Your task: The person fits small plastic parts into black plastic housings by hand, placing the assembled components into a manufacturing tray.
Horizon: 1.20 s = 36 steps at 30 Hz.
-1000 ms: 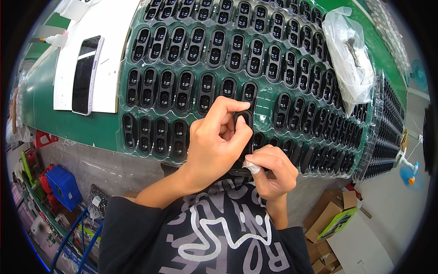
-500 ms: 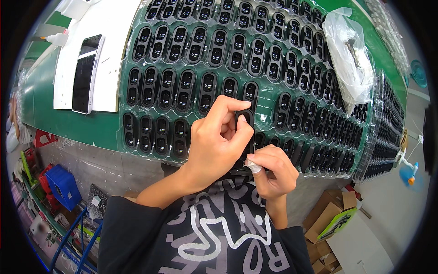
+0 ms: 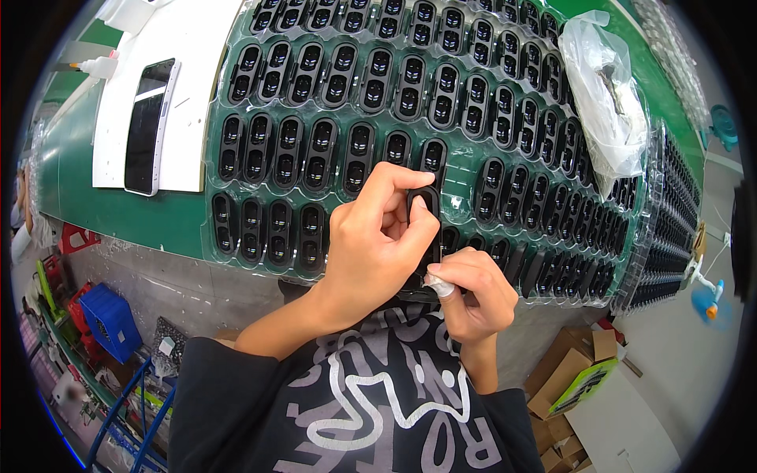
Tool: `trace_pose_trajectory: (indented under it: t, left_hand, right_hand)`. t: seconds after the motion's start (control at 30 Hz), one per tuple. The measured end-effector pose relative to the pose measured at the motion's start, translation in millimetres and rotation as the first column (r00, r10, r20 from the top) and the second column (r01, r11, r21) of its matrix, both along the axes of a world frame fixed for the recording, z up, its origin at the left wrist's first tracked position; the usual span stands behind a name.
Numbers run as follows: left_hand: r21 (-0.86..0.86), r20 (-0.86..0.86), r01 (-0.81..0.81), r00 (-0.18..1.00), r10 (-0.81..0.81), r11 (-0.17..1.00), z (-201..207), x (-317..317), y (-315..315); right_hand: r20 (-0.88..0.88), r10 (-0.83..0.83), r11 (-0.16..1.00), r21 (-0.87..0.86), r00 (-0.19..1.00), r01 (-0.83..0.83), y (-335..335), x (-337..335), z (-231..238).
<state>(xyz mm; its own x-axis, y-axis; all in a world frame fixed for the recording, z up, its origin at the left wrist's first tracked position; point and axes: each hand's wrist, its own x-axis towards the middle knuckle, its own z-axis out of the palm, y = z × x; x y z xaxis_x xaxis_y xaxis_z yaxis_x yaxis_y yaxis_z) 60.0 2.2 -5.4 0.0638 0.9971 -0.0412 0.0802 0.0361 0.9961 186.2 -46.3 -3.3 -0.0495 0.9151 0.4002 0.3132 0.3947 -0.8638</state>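
The green worktop (image 3: 79, 177) carries a clear tray (image 3: 456, 185) filled with black units. One black oval part (image 3: 432, 202) is held over the tray's near edge, long axis running away from the person, rounded end pointing forward. Left hand (image 3: 367, 248): fingers closed on the part. Right hand (image 3: 479, 296): fingers curled near its lower end, white material (image 3: 438, 285) at the thumb; grip cannot be determined.
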Motion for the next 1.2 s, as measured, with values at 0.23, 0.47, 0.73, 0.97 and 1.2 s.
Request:
trace_pose_trajectory:
  t: [0.23,0.47,0.73,0.97,1.2]
  left_hand:
    - [0.008,0.008,-0.006,1.000,0.006,1.000,0.0,-0.2,-0.1]
    - [0.116,-0.076,0.001,0.997,0.008,0.993,3.1,-0.3,-0.1]
    - [0.180,-0.182,0.011,0.983,0.022,0.984,3.3,-1.7,0.0]
    - [0.134,-0.126,0.012,0.992,0.005,0.991,4.4,-1.1,1.8]
    - [0.162,-0.105,-0.022,0.994,0.040,0.986,1.1,0.5,-0.5]
  right_hand:
    - [-0.042,0.017,0.998,-0.067,0.999,-0.020,0.1,1.8,3.0]
    - [-0.064,0.032,0.997,-0.074,0.997,-0.037,-0.1,3.2,0.6]
    - [0.032,0.044,0.997,0.060,0.999,-0.045,-1.1,0.0,-7.2]
    - [0.017,0.038,0.998,0.050,0.999,-0.039,1.1,0.5,-3.3]
    - [-0.046,0.065,0.998,-0.015,0.997,-0.066,1.2,3.2,-1.4]
